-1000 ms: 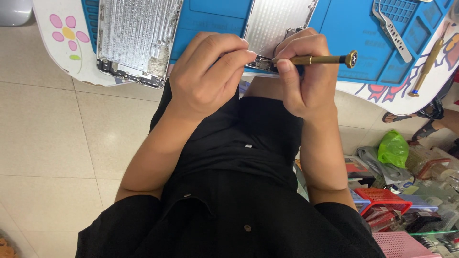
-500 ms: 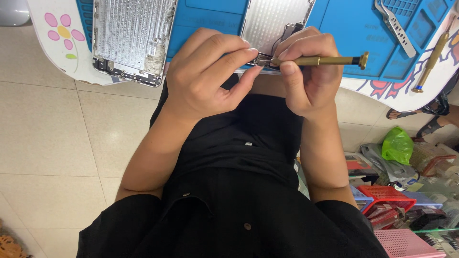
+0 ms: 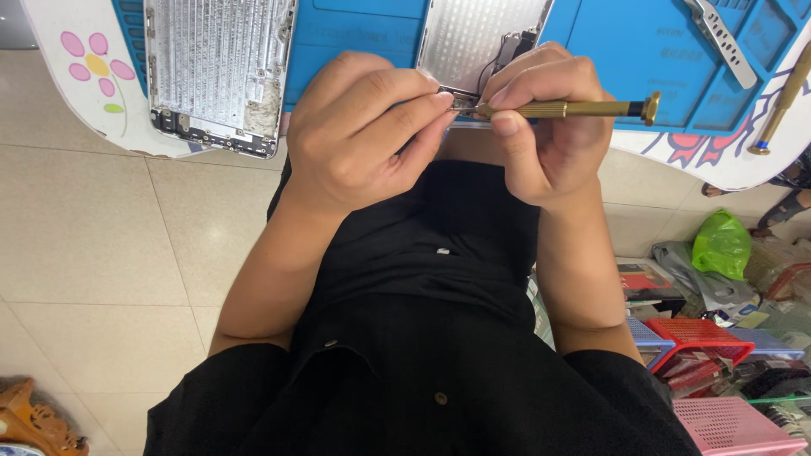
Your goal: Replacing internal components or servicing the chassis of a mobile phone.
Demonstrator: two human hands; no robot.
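Note:
My right hand [image 3: 549, 127] grips a brass-coloured screwdriver [image 3: 574, 108] held level, its tip pointing left toward my left fingers. My left hand [image 3: 359, 127] pinches something small at that tip; what it is stays hidden by the fingers. Both hands hover over the near edge of a silver phone housing [image 3: 473, 38] lying open on a blue work mat [image 3: 625, 42]. A second silver phone housing [image 3: 215, 72] lies on the mat to the left, untouched.
A metal bracket [image 3: 718, 38] and another brass tool [image 3: 781, 101] lie on the mat at right. The white table edge [image 3: 80, 76] bears a flower print. On the tiled floor at right are red and pink baskets [image 3: 701, 338] and a green bag [image 3: 722, 245].
The view has shifted slightly, with the screwdriver's end now further right. Both hands stay together at the housing's near edge, grips unchanged.

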